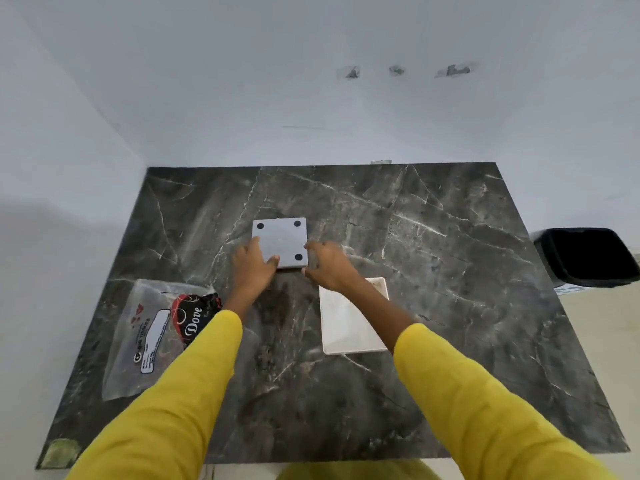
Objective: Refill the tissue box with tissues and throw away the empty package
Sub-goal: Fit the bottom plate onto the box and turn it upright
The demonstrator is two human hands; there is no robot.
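- While both arms in yellow sleeves are stretched forward, the left hand [254,263] is laid on the near left corner of the tissue box [280,242], thumb resting on its upper face.
- The right hand [329,266] is curled against the box's near right edge, fingers bent; whether the box is gripped or only touched cannot be told.
- The box is seen as a flat grey square with smooth matte faces; three round black pads are visible at its corners, the fourth being covered by the left hand.
- A white rectangular tray [346,323] with a raised rim is set just beside the right forearm.
- A crinkled clear plastic tissue package [145,337] lies well to the left, a dark glossy Dove wrapper [194,318] touching it.
- Everything is borne by a dark veined marble table [433,289].
- A black bin [587,256], its inside dark, stands past the right edge.
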